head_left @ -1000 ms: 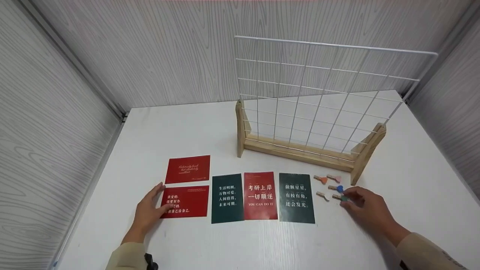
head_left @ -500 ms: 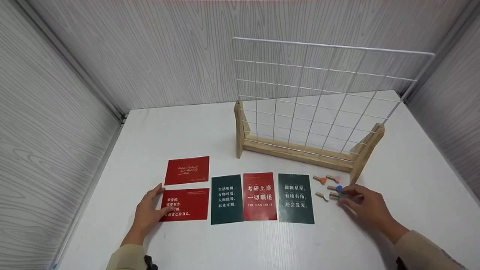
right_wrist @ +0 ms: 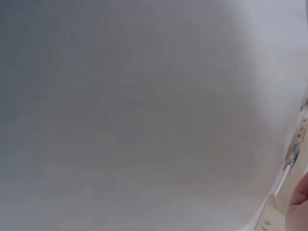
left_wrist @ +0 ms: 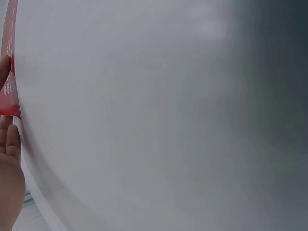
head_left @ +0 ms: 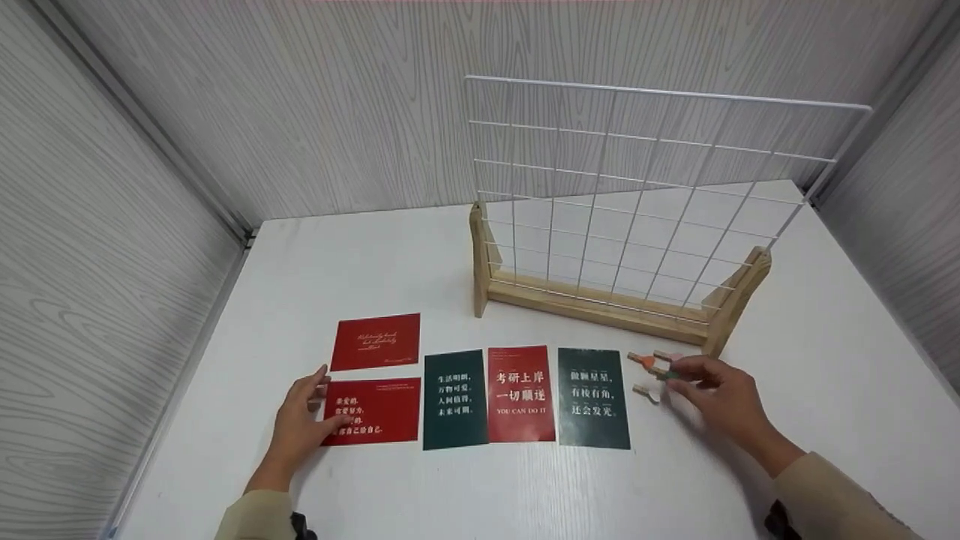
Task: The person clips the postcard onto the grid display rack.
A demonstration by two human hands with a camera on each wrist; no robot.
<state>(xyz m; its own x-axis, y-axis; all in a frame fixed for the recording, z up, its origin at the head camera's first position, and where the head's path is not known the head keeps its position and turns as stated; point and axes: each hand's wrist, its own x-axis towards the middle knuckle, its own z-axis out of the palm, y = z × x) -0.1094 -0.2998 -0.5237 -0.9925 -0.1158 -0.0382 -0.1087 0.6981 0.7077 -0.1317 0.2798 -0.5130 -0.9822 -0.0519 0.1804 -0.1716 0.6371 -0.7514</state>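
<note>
In the head view my left hand (head_left: 301,420) holds the left edge of a red card (head_left: 382,412) with white writing, the thumb lying on its face. That card also shows at the edge of the left wrist view. My right hand (head_left: 720,397) pinches a small wooden clothespin (head_left: 661,373) with a green top, just above the table. Around it lie an orange-topped clothespin (head_left: 643,361), a pink-topped one partly behind the fingers, and a white-topped clothespin (head_left: 646,394). A bit of blue (right_wrist: 295,159) shows at the right wrist view's edge; my hand hides it in the head view.
A white wire grid (head_left: 637,180) stands upright in a wooden base (head_left: 600,306) behind the cards. Another red card (head_left: 376,342) lies above the held one. To its right are a green card (head_left: 454,435), a red card (head_left: 521,431) and a second green card (head_left: 592,435).
My right hand has picked up the green-topped clothespin and moved it slightly up and left, over where the blue-topped one showed. The left hand has stayed nearly still on the red card.
</note>
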